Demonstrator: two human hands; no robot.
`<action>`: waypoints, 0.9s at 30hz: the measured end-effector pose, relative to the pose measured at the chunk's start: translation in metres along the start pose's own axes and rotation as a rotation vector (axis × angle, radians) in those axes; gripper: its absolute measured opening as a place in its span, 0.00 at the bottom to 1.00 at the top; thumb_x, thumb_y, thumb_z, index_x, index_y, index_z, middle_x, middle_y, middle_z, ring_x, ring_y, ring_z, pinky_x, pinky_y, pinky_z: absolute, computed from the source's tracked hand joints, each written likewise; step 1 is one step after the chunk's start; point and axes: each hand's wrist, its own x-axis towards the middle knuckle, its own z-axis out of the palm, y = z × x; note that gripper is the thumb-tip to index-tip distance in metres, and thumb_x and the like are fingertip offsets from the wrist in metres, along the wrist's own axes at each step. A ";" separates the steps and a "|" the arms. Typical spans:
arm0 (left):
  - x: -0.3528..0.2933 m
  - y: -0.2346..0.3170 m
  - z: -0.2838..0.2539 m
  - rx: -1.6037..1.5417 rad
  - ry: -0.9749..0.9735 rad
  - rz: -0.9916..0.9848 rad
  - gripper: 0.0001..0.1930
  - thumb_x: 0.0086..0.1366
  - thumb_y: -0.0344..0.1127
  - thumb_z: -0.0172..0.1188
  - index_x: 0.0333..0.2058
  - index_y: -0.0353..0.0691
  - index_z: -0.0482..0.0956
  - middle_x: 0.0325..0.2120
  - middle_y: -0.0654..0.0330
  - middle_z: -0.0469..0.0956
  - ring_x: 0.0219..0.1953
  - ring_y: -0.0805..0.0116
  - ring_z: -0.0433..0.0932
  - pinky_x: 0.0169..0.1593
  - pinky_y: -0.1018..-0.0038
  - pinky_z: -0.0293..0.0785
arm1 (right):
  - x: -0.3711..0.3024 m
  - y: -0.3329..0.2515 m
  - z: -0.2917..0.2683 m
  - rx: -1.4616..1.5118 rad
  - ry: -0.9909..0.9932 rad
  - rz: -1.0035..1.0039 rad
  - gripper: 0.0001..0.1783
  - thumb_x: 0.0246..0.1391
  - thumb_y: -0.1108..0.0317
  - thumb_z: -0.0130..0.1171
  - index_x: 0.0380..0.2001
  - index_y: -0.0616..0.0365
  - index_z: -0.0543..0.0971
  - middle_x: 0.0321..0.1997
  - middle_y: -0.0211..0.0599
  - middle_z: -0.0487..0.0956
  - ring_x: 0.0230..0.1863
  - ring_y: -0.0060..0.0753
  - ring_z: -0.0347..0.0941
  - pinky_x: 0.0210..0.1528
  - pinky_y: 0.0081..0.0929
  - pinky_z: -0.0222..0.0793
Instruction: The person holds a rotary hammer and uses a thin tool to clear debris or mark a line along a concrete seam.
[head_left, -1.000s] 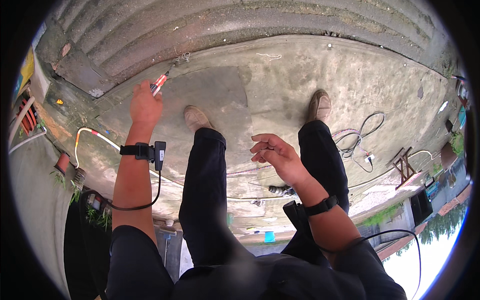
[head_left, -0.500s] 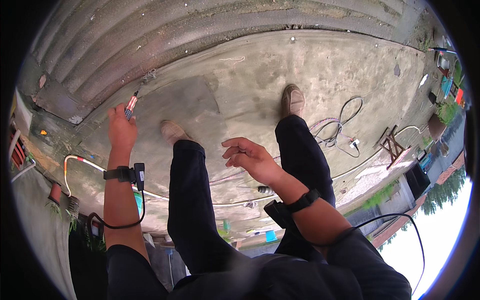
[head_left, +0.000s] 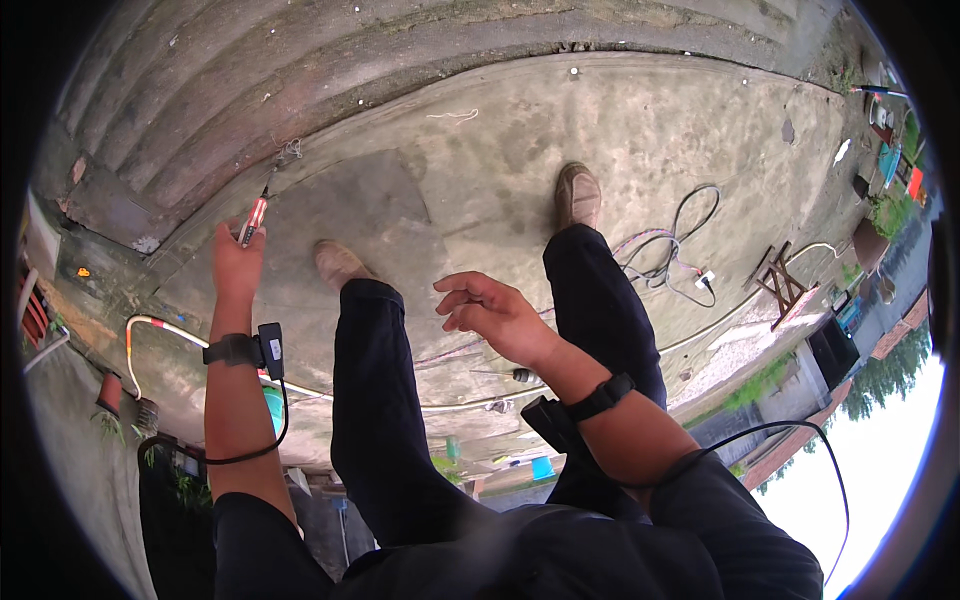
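My left hand (head_left: 238, 262) is closed around a slim tool with a red-and-white striped handle (head_left: 255, 214). A thin dark tip points from the tool toward the stepped concrete, but I cannot make out its exact kind. Just beyond that tip lies a small tangle of pale string (head_left: 290, 150). My right hand (head_left: 497, 315) hangs in front of me between my legs, its fingers loosely bent and apart, holding nothing. Both wrists carry a dark strap with a small box and a cable.
A coiled dark cable with a white plug (head_left: 706, 278) lies right of my right shoe. Another string piece (head_left: 455, 115) rests ahead on the concrete floor (head_left: 500, 190). A drill-like tool (head_left: 524, 376) and a pale hose (head_left: 460, 408) lie nearer. A wooden stool (head_left: 775, 285) stands far right.
My left hand has turned a little, so the tool now tilts differently in it and shows more of its handle. The right hand keeps nearly the same pose; the whole view has shifted slightly.
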 end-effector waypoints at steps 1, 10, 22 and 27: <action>0.002 -0.012 0.001 0.217 0.113 0.249 0.19 0.66 0.42 0.56 0.51 0.38 0.72 0.35 0.55 0.79 0.25 0.64 0.80 0.28 0.72 0.73 | 0.000 0.001 -0.001 -0.011 -0.004 0.009 0.22 0.58 0.76 0.48 0.56 0.59 0.71 0.43 0.38 0.77 0.42 0.27 0.76 0.49 0.25 0.70; 0.004 0.006 -0.014 -0.604 -0.410 -0.594 0.18 0.68 0.43 0.54 0.50 0.37 0.73 0.37 0.54 0.79 0.34 0.66 0.79 0.29 0.73 0.75 | -0.001 -0.007 -0.002 -0.026 -0.014 0.006 0.22 0.57 0.77 0.47 0.57 0.61 0.71 0.43 0.38 0.77 0.42 0.27 0.75 0.50 0.26 0.70; 0.011 -0.023 -0.003 -0.545 -0.285 -0.484 0.21 0.67 0.43 0.56 0.53 0.37 0.70 0.37 0.55 0.78 0.24 0.67 0.78 0.25 0.71 0.73 | 0.002 -0.001 0.000 0.011 -0.017 -0.011 0.22 0.55 0.78 0.48 0.55 0.61 0.71 0.42 0.40 0.77 0.42 0.28 0.74 0.49 0.26 0.71; 0.007 -0.001 0.001 -0.474 -0.260 -0.438 0.21 0.67 0.43 0.57 0.52 0.36 0.71 0.37 0.54 0.79 0.26 0.65 0.79 0.26 0.70 0.72 | 0.001 0.000 -0.002 0.000 -0.002 -0.012 0.23 0.54 0.79 0.47 0.55 0.62 0.71 0.41 0.40 0.76 0.43 0.27 0.73 0.50 0.26 0.71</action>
